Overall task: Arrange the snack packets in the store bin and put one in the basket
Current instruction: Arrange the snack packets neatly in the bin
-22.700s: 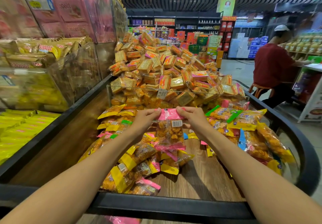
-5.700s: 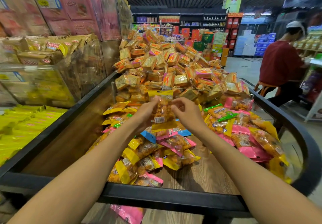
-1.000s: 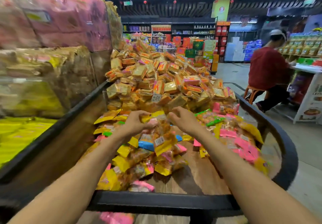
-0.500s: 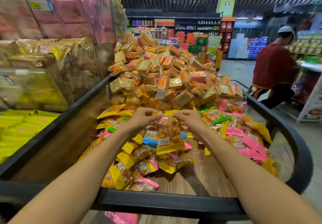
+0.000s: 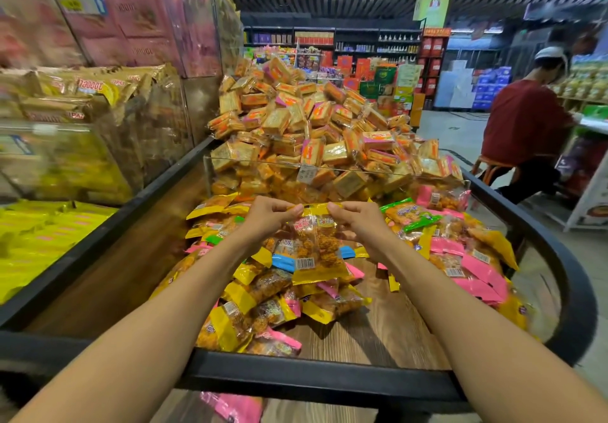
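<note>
At the far left of the frame, clear bins [image 5: 98,146] hold blurred stacks of pink and yellow packs, with flat yellow packs [image 5: 36,241] laid out below them at the lower left.

A black-rimmed store bin [image 5: 316,380] with a wooden floor fills the middle of the frame. Two bare forearms reach into it from the bottom corners.

The left hand [image 5: 266,220], just left of centre, pinches the top left corner of a yellow packet [image 5: 316,248] between thumb and curled fingers. The packet hangs upright from its top seam, above the wood and in front of the loose pile. Its clear window shows orange snack pieces, and a barcode sits near its lower edge. The packet spans the gap between the hands, its body dropping below both of them.

The right hand [image 5: 358,221], just right of centre, pinches the top right corner of the same packet, fingers curled over the seam.

Under and around the held packet lies a loose pile [image 5: 263,304] of yellow, pink and blue packets on the bin floor, thickest at lower centre. More pink and yellow packets [image 5: 467,258] crowd the bin's right side.

Behind a clear divider [image 5: 329,172] at upper centre rises a heap [image 5: 312,126] of square orange cracker packs.

A pink packet [image 5: 233,406] shows at the bottom edge, below the bin's near rim.

At the upper right, a person [image 5: 526,126] in a red top sits on a stool, facing shelves.
</note>
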Demonstrator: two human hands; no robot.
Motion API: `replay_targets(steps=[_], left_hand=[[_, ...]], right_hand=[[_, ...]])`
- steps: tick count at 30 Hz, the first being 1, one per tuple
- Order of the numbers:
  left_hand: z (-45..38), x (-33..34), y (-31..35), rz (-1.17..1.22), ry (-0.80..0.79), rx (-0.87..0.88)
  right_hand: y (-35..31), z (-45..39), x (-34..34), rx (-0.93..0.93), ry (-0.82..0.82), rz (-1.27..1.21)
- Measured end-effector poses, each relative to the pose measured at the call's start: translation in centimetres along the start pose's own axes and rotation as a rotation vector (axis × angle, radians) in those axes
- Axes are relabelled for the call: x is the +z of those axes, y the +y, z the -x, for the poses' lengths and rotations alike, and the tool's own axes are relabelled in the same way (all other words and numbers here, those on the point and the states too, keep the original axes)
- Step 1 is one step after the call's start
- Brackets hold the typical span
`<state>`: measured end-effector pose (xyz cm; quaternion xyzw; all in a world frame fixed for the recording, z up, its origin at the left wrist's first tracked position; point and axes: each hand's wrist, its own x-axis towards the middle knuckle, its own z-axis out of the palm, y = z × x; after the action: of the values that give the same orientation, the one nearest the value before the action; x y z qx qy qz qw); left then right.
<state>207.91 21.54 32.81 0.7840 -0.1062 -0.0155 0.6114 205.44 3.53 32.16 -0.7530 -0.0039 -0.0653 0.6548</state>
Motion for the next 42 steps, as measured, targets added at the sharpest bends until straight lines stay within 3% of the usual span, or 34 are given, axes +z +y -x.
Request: replay_targets(steps=[6, 11, 14, 18, 21, 24, 26, 30, 34, 37, 39, 42], left_hand=[[0.0, -0.3, 0.1, 0.005, 0.011, -0.026], [-0.4, -1.3, 0.2, 0.093, 0.015, -0.030], [-0.8, -1.5, -0.3, 0.114, 0.048, -0.033], [-0.8, -1.4, 0.0, 0.231, 0.052, -0.055], [-0.5, -1.4, 0.4, 0.270, -0.059, -0.146], [0.1, -1.2, 0.5, 0.048, -0.258, -0.262], [0.5, -0.7, 0.6, -0.035, -0.303, -0.262], [0.5, -0.8, 0.1, -0.118, -0.253, -0.163], [0.3, -0.7, -0.2, -0.119, -0.282, -0.139], [0.2, -0.3, 0.0, -0.198, -0.158, -0.025], [0.2, 0.0, 0.3, -0.166, -0.035, 0.062], [0.4, 0.8, 0.7, 0.030, -0.110, 0.041]], right_hand=[[-0.1, 0.2, 0.1, -0.003, -0.049, -0.012], [-0.3, 0.9, -0.7, 0.180, -0.419, 0.158], [-0.1, 1.2, -0.2, 0.214, -0.505, 0.262], [0.2, 0.8, -0.4, 0.185, -0.422, 0.364], [0.1, 0.6, -0.9, 0.169, -0.370, 0.343], [0.0, 0.5, -1.0, 0.188, -0.303, 0.244], [0.2, 0.2, -1.1, 0.192, -0.257, 0.216], [-0.1, 0.3, -0.8, 0.203, -0.263, 0.177], [-0.4, 0.1, -0.7, 0.236, -0.268, -0.031], [0.0, -0.5, -0.8, 0.167, -0.189, -0.119], [0.1, -0.6, -0.8, 0.100, -0.082, -0.055], [0.1, -0.4, -0.3, -0.065, -0.075, 0.183]])
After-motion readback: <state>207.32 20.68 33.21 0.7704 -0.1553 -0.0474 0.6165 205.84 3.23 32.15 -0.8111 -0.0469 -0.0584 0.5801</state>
